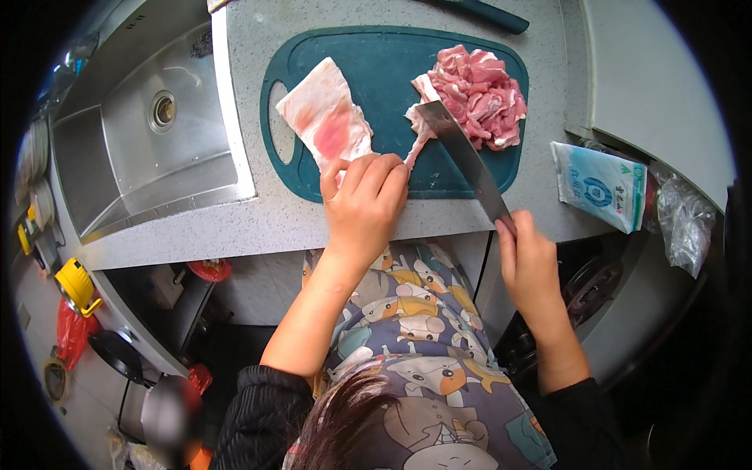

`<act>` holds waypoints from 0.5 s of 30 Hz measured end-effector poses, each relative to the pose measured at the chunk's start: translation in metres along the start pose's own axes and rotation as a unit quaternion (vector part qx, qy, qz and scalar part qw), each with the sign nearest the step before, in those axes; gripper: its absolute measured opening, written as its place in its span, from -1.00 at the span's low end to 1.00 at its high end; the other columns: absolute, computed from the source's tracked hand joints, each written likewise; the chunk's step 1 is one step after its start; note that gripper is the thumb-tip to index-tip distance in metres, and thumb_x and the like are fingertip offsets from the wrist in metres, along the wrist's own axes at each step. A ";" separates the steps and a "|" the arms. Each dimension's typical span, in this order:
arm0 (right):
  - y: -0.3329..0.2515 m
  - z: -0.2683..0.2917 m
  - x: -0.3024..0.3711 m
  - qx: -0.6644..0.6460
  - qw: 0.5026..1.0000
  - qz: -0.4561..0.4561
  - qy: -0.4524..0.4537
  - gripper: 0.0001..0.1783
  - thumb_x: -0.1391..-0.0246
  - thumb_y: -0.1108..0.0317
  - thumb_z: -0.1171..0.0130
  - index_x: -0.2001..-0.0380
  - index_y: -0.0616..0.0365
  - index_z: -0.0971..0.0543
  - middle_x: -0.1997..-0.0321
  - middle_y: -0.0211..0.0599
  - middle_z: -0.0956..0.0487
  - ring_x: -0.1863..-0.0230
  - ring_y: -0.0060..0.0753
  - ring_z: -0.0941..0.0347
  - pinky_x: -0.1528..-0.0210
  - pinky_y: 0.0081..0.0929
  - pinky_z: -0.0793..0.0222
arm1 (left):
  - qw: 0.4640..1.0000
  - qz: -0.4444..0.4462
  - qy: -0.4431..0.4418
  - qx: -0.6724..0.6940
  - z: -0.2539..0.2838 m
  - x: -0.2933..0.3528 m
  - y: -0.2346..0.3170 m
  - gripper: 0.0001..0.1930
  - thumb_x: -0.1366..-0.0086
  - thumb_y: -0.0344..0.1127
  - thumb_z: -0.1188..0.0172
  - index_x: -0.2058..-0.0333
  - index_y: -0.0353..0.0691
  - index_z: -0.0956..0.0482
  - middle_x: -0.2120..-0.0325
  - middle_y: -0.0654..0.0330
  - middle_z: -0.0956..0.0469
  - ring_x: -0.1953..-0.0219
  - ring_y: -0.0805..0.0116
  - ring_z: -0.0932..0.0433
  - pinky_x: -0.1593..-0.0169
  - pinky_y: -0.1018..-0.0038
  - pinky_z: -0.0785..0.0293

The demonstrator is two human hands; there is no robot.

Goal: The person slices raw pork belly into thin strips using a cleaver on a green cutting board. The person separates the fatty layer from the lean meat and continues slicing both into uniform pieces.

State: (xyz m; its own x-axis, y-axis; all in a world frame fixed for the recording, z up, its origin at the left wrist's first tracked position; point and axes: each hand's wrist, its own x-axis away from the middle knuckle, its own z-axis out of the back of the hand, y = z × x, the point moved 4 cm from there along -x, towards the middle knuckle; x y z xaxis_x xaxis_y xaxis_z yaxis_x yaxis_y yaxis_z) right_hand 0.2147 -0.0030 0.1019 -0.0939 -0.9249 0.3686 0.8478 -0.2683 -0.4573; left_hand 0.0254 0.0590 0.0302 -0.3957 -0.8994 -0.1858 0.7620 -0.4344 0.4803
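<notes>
On a dark green cutting board [384,59] lies a slab of raw, fatty meat [327,117], at the left near the handle slot. My left hand [364,196] presses on the slab's near end, fingers curled over it. A kitchen knife [468,163] is gripped by its handle in my right hand [526,254]. Its blade slants up and left over the board, the tip beside a thin strip of meat [419,145]. A heap of cut raw meat pieces [479,94] sits at the board's right, touching or close to the blade's far end; I cannot tell which.
A stainless steel sink [176,145] is set into the counter [188,227] on the left. At the right stand a blue-and-white plastic packet [599,186] and a crumpled clear bag [685,215]. A dark green long object [489,14] lies beyond the board. Pans hang or stand at lower left.
</notes>
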 end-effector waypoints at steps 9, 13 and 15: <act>0.001 -0.009 0.024 0.071 0.993 0.005 -0.092 -0.82 -0.14 0.43 -0.10 0.33 0.19 -0.30 0.55 -0.01 -0.49 0.52 0.19 -0.47 0.53 -0.05 -0.36 | 0.998 -0.021 0.028 0.043 -0.004 0.000 -0.005 -0.79 -0.03 -0.39 -0.23 0.29 -0.10 -0.63 0.28 0.38 -0.57 0.20 0.42 -0.53 -0.01 0.40 -0.22; -0.004 -0.026 0.017 0.075 0.994 0.008 -0.081 -0.81 -0.18 0.42 -0.10 0.34 0.19 -0.29 0.60 0.02 -0.47 0.56 0.22 -0.44 0.55 -0.01 -0.30 | 0.996 -0.048 0.015 0.069 -0.010 -0.001 -0.002 -0.78 -0.03 -0.39 -0.16 0.29 -0.15 -0.63 0.29 0.34 -0.56 0.22 0.41 -0.52 0.00 0.42 -0.26; -0.013 -0.039 -0.003 0.055 0.996 0.040 -0.057 -0.80 -0.18 0.42 -0.11 0.34 0.19 -0.28 0.61 0.02 -0.48 0.57 0.23 -0.43 0.56 -0.01 -0.30 | 0.997 -0.046 0.019 0.064 -0.010 -0.001 -0.003 -0.78 -0.03 -0.40 -0.16 0.29 -0.16 -0.63 0.29 0.32 -0.56 0.23 0.41 -0.53 0.01 0.42 -0.26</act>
State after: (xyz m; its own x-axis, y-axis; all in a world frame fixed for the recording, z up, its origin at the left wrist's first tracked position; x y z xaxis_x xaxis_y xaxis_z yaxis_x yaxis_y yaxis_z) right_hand 0.1838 -0.0069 0.0751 0.0296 -0.9038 0.4269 0.9030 -0.1589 -0.3992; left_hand 0.0291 0.0609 0.0207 -0.4396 -0.8585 -0.2642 0.6508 -0.5072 0.5651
